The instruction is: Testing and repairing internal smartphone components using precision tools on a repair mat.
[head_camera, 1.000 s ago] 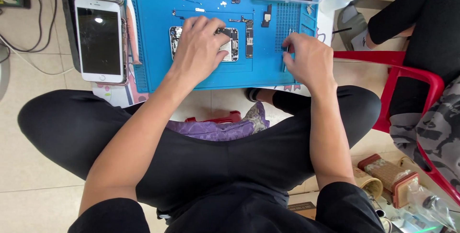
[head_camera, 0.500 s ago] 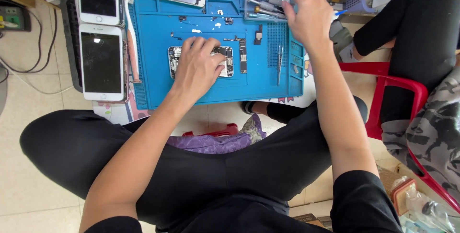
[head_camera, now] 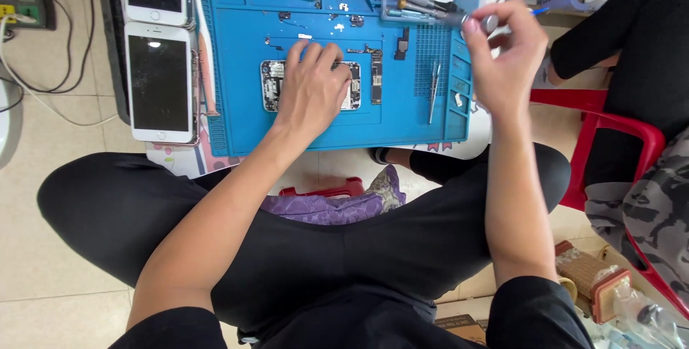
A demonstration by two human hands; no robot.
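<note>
Single head-worn view, looking steeply down

The camera sat above the seated person's lap, facing the blue repair mat [head_camera: 244,119] at twelve o'clock, close enough that it filled the frame's upper half; no second view existed.

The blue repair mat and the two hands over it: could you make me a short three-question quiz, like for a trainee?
1. True or false: the left hand rests flat on the opened phone lying on the blue mat.
2. What does the right hand hold? A) a small screwdriver with a metal handle B) a roll of tape C) a cup
3. Fill in: two intact white phones lie off the mat's ___ edge as the picture shows it.

Key: 1 true. 2 A, the screwdriver is pinched in the fingertips above the mat's far right corner. 3 left.
</note>
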